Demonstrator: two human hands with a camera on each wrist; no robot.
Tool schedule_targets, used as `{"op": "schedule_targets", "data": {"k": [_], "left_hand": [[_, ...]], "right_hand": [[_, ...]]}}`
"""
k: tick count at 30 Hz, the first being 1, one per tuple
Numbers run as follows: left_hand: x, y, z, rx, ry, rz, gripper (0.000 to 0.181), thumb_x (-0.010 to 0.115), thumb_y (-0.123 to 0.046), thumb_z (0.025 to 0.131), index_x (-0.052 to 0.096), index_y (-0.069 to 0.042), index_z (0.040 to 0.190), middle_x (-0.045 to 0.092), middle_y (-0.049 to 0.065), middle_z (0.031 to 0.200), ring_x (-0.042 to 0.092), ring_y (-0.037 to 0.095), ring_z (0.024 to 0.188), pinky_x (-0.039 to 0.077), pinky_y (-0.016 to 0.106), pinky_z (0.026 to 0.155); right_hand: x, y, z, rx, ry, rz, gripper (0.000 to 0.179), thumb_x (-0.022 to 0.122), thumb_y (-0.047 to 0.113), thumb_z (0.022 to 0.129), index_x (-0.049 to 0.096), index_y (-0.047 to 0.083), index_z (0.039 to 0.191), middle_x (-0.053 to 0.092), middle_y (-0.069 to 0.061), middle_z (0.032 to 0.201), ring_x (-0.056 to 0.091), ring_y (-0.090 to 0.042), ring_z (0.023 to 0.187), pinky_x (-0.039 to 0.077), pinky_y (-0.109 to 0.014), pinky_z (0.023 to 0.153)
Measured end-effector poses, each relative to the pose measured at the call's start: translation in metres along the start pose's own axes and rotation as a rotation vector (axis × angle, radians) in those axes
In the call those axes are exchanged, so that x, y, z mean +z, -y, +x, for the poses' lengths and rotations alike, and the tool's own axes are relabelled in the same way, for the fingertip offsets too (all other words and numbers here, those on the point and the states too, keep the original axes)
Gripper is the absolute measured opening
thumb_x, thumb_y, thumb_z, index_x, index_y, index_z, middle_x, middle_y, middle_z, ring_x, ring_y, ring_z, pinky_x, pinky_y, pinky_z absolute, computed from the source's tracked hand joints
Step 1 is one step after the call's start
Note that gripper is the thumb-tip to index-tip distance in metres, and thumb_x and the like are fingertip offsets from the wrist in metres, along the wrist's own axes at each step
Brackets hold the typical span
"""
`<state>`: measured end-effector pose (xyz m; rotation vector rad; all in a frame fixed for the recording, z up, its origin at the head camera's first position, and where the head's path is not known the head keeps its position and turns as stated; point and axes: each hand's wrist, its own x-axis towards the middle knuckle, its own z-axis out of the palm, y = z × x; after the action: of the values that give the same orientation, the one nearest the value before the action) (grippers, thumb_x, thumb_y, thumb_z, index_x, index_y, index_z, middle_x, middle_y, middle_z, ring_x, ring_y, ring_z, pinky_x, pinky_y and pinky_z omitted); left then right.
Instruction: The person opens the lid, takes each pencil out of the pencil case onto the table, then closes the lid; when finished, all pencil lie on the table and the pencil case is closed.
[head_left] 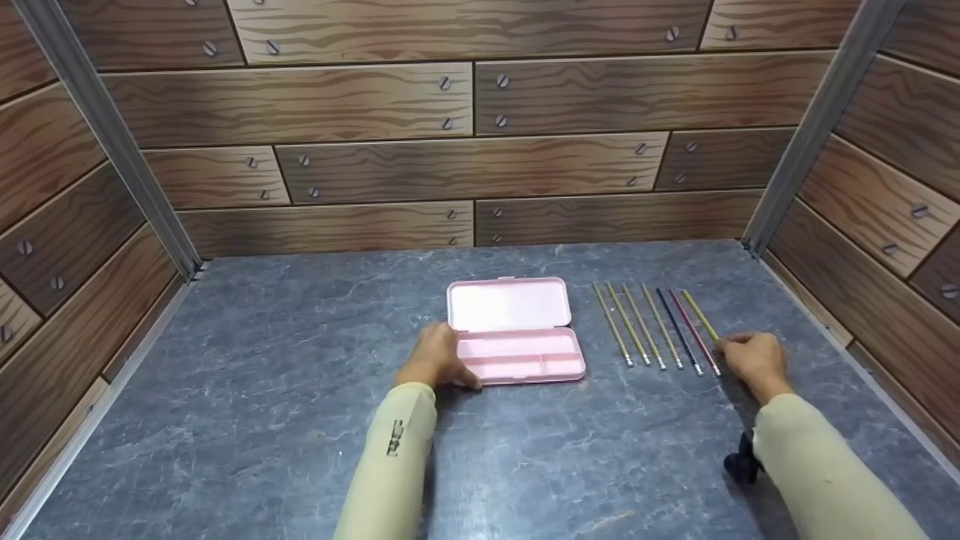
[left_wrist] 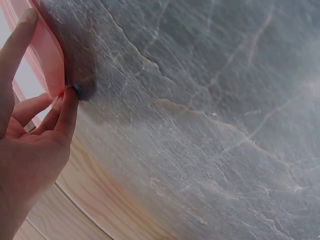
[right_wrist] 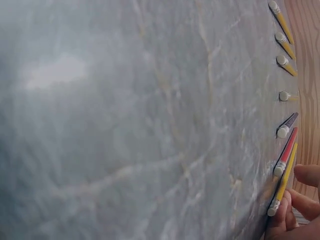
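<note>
A pink pencil case [head_left: 517, 368] lies open on the table, its lid [head_left: 510, 304] folded back and its compartments bare. My left hand [head_left: 437, 356] holds the case by its left end, thumb [left_wrist: 20, 42] along the near side and fingers toward the hinge. At the right end of a row of pencils, my right hand [head_left: 754, 361] pinches a yellow pencil [head_left: 700, 313] near its eraser end. Just left of it lie a red pencil [head_left: 694, 330] and a dark blue pencil [head_left: 679, 330], then several gold-yellow pencils [head_left: 634, 322], all with white erasers toward me.
The grey marbled table [head_left: 262, 397] carries everything. Wood-patterned walls [head_left: 472, 172] enclose it at the back and both sides, joined by grey metal corner posts [head_left: 817, 127]. A small black object [head_left: 742, 461] hangs beneath the right sleeve.
</note>
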<state>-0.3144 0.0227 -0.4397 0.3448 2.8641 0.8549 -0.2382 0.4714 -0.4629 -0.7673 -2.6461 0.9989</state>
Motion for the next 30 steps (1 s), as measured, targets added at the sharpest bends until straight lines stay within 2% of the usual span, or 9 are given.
{"op": "schedule_targets", "data": {"k": [8, 12, 16, 19, 22, 24, 26, 29, 30], "left_hand": [[-0.005, 0.005, -0.002, -0.001, -0.003, 0.020, 0.060, 0.101, -0.023, 0.052, 0.066, 0.003, 0.094, 0.062, 0.013, 0.099, 0.054, 0.026, 0.093, 0.051, 0.043, 0.097], [-0.006, 0.005, -0.004, -0.016, -0.007, 0.012, 0.065, 0.101, -0.021, 0.052, 0.066, 0.004, 0.101, 0.062, 0.016, 0.106, 0.055, 0.028, 0.101, 0.050, 0.043, 0.102], [-0.004, 0.002, -0.006, -0.014, -0.004, 0.021, 0.065, 0.101, -0.021, 0.052, 0.065, 0.005, 0.100, 0.062, 0.017, 0.109, 0.056, 0.030, 0.104, 0.049, 0.042, 0.104], [0.000, -0.002, -0.007, -0.001, 0.007, 0.031, 0.059, 0.101, -0.022, 0.052, 0.066, 0.003, 0.092, 0.062, 0.016, 0.108, 0.055, 0.031, 0.106, 0.049, 0.042, 0.103], [0.002, -0.007, -0.007, 0.013, 0.013, 0.035, 0.056, 0.101, -0.024, 0.052, 0.067, 0.003, 0.088, 0.063, 0.016, 0.109, 0.053, 0.032, 0.110, 0.048, 0.043, 0.105], [0.004, -0.009, -0.007, 0.018, 0.014, 0.031, 0.055, 0.101, -0.024, 0.052, 0.066, 0.002, 0.086, 0.062, 0.016, 0.109, 0.052, 0.033, 0.112, 0.047, 0.043, 0.106], [0.005, -0.010, -0.008, 0.023, 0.015, 0.037, 0.055, 0.101, -0.025, 0.052, 0.067, 0.002, 0.085, 0.062, 0.016, 0.109, 0.052, 0.033, 0.112, 0.046, 0.043, 0.107], [0.005, -0.011, -0.008, 0.024, 0.014, 0.043, 0.053, 0.101, -0.025, 0.052, 0.066, 0.001, 0.081, 0.061, 0.014, 0.104, 0.053, 0.030, 0.105, 0.049, 0.042, 0.103], [0.004, -0.011, -0.008, 0.026, 0.010, 0.044, 0.053, 0.102, -0.025, 0.051, 0.065, 0.000, 0.080, 0.060, 0.013, 0.102, 0.053, 0.029, 0.102, 0.050, 0.042, 0.102]], "right_hand": [[-0.001, 0.030, -0.005, 0.047, 0.029, 0.043, 0.052, 0.059, 0.030, 0.094, 0.062, -0.012, 0.124, 0.059, -0.032, 0.131, 0.056, -0.048, 0.119, 0.047, -0.052, 0.099], [0.003, 0.055, -0.005, -0.012, -0.017, 0.066, 0.047, 0.059, 0.028, 0.094, 0.064, -0.009, 0.123, 0.062, -0.030, 0.128, 0.058, -0.045, 0.117, 0.048, -0.049, 0.098], [0.017, 0.084, -0.007, -0.110, -0.012, 0.129, 0.043, 0.061, 0.025, 0.094, 0.066, -0.009, 0.121, 0.066, -0.029, 0.123, 0.062, -0.037, 0.107, 0.049, -0.034, 0.084], [0.034, 0.105, -0.011, -0.160, 0.093, 0.249, 0.047, 0.060, 0.026, 0.098, 0.062, -0.012, 0.126, 0.067, -0.027, 0.121, 0.065, -0.020, 0.093, 0.049, -0.021, 0.078], [0.054, 0.125, -0.017, -0.161, 0.244, 0.407, 0.055, 0.056, 0.028, 0.102, 0.051, -0.014, 0.137, 0.064, -0.026, 0.126, 0.061, -0.005, 0.087, 0.054, -0.018, 0.081], [0.066, 0.137, -0.022, -0.135, 0.357, 0.516, 0.061, 0.051, 0.029, 0.105, 0.039, -0.014, 0.145, 0.056, -0.029, 0.138, 0.067, -0.016, 0.103, 0.055, -0.028, 0.097], [0.076, 0.147, -0.026, -0.110, 0.450, 0.577, 0.067, 0.046, 0.033, 0.107, 0.028, -0.012, 0.152, 0.044, -0.031, 0.149, 0.060, -0.030, 0.125, 0.046, -0.040, 0.112], [0.084, 0.157, -0.031, -0.090, 0.522, 0.595, 0.075, 0.041, 0.040, 0.107, 0.012, -0.007, 0.157, 0.031, -0.031, 0.158, 0.035, -0.043, 0.146, 0.032, -0.052, 0.121], [0.085, 0.159, -0.032, -0.091, 0.526, 0.593, 0.077, 0.041, 0.042, 0.107, 0.009, -0.006, 0.158, 0.032, -0.029, 0.158, 0.036, -0.042, 0.146, 0.033, -0.052, 0.120]]}}
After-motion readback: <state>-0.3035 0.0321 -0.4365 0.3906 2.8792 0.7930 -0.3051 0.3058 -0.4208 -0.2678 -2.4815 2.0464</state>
